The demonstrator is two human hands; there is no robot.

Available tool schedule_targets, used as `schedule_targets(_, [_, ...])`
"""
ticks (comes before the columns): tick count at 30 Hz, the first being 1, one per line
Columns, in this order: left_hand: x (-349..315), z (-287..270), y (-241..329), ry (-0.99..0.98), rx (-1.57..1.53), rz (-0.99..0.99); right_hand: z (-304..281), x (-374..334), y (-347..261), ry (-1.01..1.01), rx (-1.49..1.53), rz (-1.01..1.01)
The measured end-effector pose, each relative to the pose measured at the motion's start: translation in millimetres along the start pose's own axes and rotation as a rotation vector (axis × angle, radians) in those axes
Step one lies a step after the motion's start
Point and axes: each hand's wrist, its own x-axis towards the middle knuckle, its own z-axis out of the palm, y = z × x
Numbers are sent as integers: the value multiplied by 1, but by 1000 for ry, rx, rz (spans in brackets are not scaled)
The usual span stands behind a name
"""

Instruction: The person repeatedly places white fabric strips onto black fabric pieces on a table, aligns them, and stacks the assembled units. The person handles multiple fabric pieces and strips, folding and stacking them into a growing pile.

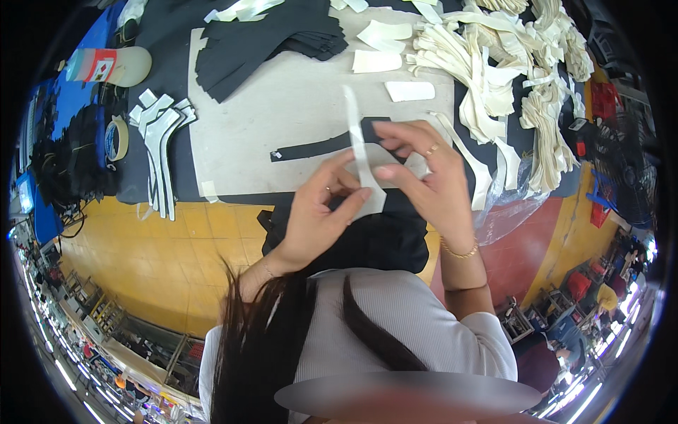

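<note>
My left hand (326, 203) pinches the lower end of a curved white strip (359, 145) between thumb and fingers, and the strip stands up from the grip. My right hand (434, 177) is just right of it, thumb and index finger apart, the thumb close to the strip's edge. Beneath both hands a curved black strip (308, 150) lies on the grey board (240, 141), with a small pale mark at its left end. Part of that black strip is hidden by the white one and by my fingers. A pale piece shows behind my right fingers, its kind unclear.
Black cut pieces (272, 46) lie at the back. Bundles of cream strips (470, 78) fill the back right, near loose white pieces (411, 91). On the left are grey-white strips (159, 145), a tape roll (116, 139) and a jar (113, 66). Clear plastic (505, 215) hangs at the right edge.
</note>
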Motion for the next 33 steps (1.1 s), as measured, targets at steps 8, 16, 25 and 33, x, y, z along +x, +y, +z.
schedule_targets(8, [-13, 6, -7, 44, 214, 70, 27, 31, -4, -182, 566, 238])
schedule_targets(16, [-9, -3, -17, 100, 20, 57, 28, 22, 7, -286, 735, 288])
schedule_targets(25, [-16, -20, -9, 146, 405, 278, 37, 31, 7, -237, 684, 336])
schedule_targets(33, [-19, -84, -10, 429, 995, 358, 34, 49, -17, -600, 256, 481])
